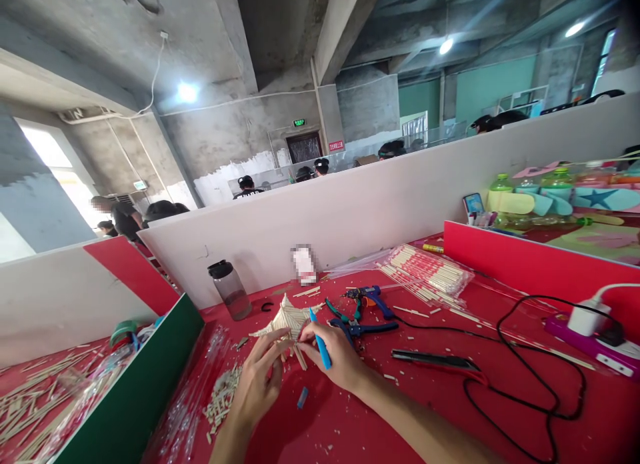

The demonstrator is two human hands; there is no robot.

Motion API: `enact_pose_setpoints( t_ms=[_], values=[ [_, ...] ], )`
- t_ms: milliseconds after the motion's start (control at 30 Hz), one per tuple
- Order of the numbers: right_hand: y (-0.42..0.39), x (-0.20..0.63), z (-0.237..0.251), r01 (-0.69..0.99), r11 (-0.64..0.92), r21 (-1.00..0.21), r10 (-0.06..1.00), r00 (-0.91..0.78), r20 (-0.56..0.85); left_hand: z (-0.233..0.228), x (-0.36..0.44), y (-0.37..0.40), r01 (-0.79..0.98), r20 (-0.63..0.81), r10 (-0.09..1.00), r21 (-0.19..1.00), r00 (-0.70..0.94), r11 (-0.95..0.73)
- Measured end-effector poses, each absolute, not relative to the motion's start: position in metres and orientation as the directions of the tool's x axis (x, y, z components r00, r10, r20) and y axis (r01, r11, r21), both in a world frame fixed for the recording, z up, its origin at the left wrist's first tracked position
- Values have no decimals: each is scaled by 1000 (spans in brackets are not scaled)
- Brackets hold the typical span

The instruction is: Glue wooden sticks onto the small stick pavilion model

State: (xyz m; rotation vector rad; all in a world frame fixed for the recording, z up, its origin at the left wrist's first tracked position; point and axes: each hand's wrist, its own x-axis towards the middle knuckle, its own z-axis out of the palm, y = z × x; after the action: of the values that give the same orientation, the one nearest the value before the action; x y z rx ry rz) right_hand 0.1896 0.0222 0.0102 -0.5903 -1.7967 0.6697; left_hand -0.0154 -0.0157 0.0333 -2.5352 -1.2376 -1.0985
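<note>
A small roofed model of pale wooden sticks [285,315] stands on the red table in front of me. My right hand [337,357] holds a blue pen [321,344] slanted across its fingers, tip end uncertain. At the model's front, its thumb and forefinger meet the fingertips of my left hand [263,367]. My left fingers are bent in a pinch; what lies between them is too small to make out. A blue cap-like piece [303,397] lies just below the hands. The hands cover the model's lower front.
Right of the model lie green-handled pliers [337,312], blue-handled pliers [367,329], a blue glue gun [377,301] and a utility knife [435,361]. A black cord [500,334] loops rightward. Bundled sticks [425,271], a bottle [230,291] and stick offcuts [223,401] surround it.
</note>
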Motion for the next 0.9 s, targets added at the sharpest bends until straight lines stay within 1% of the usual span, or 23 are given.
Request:
enact_pose_setpoints(
  t_ms=[167, 333, 600, 900],
  values=[
    [24, 190, 9, 60, 693, -719, 702, -283, 653, 27, -16, -16, 746, 608, 733, 325, 306, -581],
    [22, 190, 11, 66, 675, -735, 720, -275, 637, 18, -15, -11, 744, 596, 753, 360, 280, -562],
    [23, 189, 13, 52, 660, -750, 733, -268, 626, 7, -7, -5, 773, 678, 697, 307, 232, -555],
    [23, 195, 11, 81, 682, -727, 715, -282, 639, 4, -6, 5, 791, 737, 620, 198, 269, -578]
  ],
)
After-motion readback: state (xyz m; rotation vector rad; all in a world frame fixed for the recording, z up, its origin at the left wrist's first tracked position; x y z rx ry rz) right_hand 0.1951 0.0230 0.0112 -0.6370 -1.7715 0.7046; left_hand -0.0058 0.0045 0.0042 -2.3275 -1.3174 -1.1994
